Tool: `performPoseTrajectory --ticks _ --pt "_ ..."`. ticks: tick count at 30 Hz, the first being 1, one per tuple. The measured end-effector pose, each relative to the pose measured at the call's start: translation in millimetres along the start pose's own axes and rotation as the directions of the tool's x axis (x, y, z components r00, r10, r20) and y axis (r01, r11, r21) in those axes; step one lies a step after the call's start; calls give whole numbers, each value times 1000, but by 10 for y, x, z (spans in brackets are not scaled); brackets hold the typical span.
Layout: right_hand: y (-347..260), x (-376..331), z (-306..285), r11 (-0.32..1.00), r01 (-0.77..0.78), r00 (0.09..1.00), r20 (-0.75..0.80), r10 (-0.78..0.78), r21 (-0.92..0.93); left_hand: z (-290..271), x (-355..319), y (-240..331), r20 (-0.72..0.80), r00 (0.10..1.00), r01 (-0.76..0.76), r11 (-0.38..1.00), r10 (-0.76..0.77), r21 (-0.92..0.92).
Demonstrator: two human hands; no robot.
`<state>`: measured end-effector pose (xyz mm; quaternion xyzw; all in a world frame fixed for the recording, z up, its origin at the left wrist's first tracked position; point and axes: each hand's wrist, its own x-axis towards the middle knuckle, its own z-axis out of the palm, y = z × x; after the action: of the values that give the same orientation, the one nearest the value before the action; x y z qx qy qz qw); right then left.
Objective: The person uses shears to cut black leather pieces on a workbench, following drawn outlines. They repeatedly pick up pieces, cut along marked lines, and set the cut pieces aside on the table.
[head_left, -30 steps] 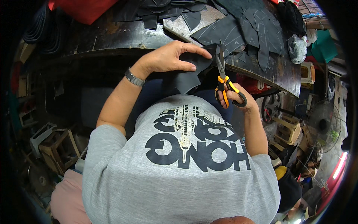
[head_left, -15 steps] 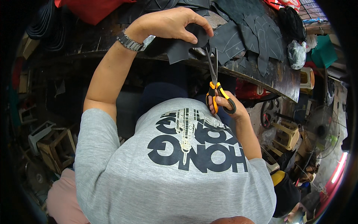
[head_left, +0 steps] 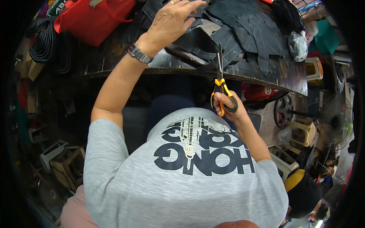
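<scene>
From my remote post, I watch a worker's left hand (head_left: 169, 22) stretch over black pieces (head_left: 262, 41) heaped on a worn, dark counter (head_left: 287, 78). Its fingers are extended, the thumb set apart from them; a dark piece (head_left: 195, 13) shows in the gap, and I cannot tell whether it is pinched.

The right hand (head_left: 230, 103), just short of the counter's near edge, is curled around the yellow-and-black handles of a pair of scissors (head_left: 219, 82). The blades point away from the worker's body and lie nearly together, their tips seen against the pieces; I cannot tell whether they touch. Several of the pieces carry pale drawn lines, and they overlap one another.

A metal watch (head_left: 140, 53) circles the left wrist, above a grey shirt (head_left: 182, 190). At the far left of the counter I see a red bag (head_left: 97, 21), with a black roll (head_left: 42, 43) beside it; to the right of the pieces sits a clear plastic bag (head_left: 298, 46). A fan (head_left: 336, 119) stands at far right, near a pale stool (head_left: 302, 131).
</scene>
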<state>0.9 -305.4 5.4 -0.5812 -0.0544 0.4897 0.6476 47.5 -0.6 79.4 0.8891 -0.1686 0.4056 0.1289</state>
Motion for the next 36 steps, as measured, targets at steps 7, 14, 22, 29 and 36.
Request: performPoseTrajectory --ticks 7,14,22,29,36 --pt "-4 -73 244 981 -9 1000 -11 12 193 206 -687 1028 678 611 699 -125 -408 -704" --pt "-27 -97 296 995 -65 998 17 64 78 329 -776 1172 697 462 127 -736 -549 -665" --pt "96 -99 116 951 -74 995 81 52 299 326 -759 1171 742 430 229 -733 -514 -640" --pt "176 -113 -130 868 -158 969 244 45 471 294 -784 1192 692 465 324 -621 -552 -714" --pt "65 25 -83 903 -46 999 25 39 426 318 -722 1169 707 488 436 -558 -513 -706"
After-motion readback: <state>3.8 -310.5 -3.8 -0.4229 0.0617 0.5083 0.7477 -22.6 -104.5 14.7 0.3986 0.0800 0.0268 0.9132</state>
